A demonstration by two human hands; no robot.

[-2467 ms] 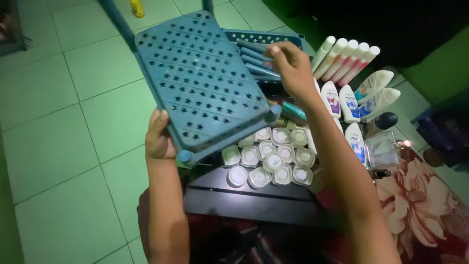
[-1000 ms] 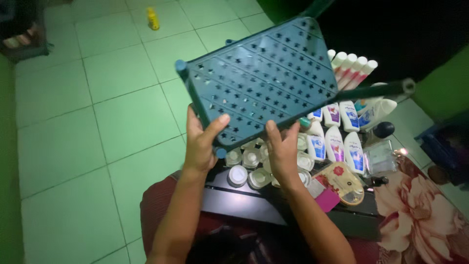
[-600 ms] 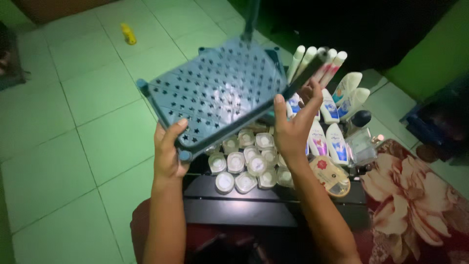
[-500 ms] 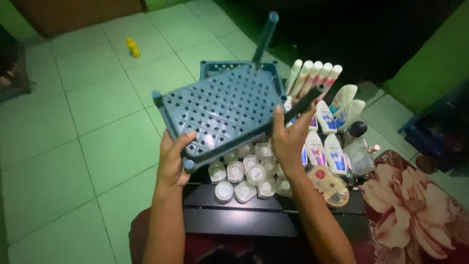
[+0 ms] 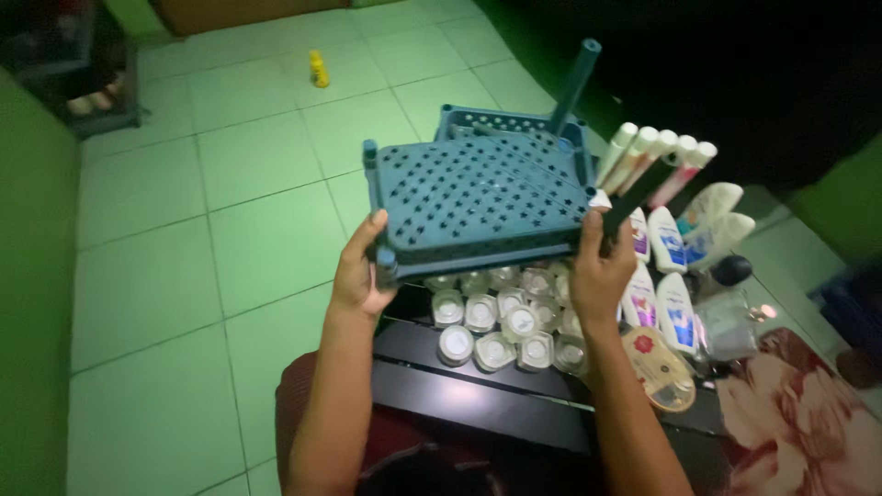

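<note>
Over on the far left there's a dark low rack [image 5: 83,87] against the green wall, then a big stretch of pale green floor tiles [image 5: 175,248] with a little yellow bottle [image 5: 319,69] lying way off at the back.

Then the person's left hand [image 5: 360,276] — it's clamped on the near left corner of a blue plastic shelf tray [image 5: 478,197] punched with star-shaped holes, thumb up on top, fingers hidden under it. The tray is held up in the air, roughly level, over the stuff below. A second blue tray [image 5: 510,124] sits just behind it, with a blue leg pole [image 5: 573,78] sticking up from it.

Under the held tray there's a cluster of small round white-lidded jars [image 5: 501,326] on a dark board [image 5: 478,386].

The right hand [image 5: 599,271] grips the tray's near right corner, wrapped around a dark pole [image 5: 643,188] that angles up and out from that corner.

Further right: a row of white-capped pink tubes [image 5: 657,161], white squeeze bottles [image 5: 666,243] lying side by side, a round gold-coloured compact [image 5: 660,367], and a floral mat [image 5: 799,432] at the edge.
</note>
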